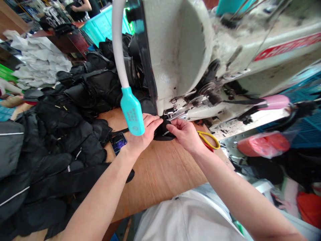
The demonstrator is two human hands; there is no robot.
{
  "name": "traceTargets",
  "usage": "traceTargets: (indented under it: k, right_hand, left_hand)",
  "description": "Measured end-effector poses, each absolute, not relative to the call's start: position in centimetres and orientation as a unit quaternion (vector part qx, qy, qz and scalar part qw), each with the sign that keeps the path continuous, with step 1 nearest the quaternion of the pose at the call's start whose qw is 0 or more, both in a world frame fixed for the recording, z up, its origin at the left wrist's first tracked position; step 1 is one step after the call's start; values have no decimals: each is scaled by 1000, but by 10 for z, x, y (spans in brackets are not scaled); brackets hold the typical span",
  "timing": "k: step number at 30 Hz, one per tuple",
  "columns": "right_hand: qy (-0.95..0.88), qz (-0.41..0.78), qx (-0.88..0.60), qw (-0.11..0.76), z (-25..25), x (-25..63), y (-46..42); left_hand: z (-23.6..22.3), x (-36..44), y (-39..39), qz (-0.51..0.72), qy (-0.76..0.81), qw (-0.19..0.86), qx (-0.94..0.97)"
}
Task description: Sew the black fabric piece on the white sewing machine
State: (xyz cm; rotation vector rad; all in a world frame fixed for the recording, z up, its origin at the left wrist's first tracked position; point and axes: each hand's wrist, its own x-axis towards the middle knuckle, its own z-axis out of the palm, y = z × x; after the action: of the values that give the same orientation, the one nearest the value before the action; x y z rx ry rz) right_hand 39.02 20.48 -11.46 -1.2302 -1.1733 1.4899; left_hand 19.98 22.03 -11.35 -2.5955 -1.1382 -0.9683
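A black fabric piece [164, 131] with a pale strip lies at the presser foot [175, 114] of a white industrial sewing machine [190, 50]. My left hand [146, 130] rests its fingertips on the piece from the left, just below a teal-headed gooseneck lamp [131, 111]. My right hand [185, 135] pinches the piece from the right. A black strap runs left from the piece, past a smartphone [118, 143] lying on the wooden table [155, 177]. Yellow-handled snips [208, 140] lie just beyond my right hand.
A large heap of black padded bags [70, 117] covers the table's left side, with white fabric pieces [40, 60] beyond it. A red plastic bag [263, 144] and blue crates [306, 87] sit right of the table. A person [80, 6] stands far back.
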Motion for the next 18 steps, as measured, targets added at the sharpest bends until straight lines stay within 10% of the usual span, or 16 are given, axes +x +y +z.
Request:
traceTargets:
  k: [18]
  right_hand:
    - [-552, 432, -597, 390, -116, 383, 204]
  left_hand:
    - [-74, 209, 205, -88, -363, 170, -912]
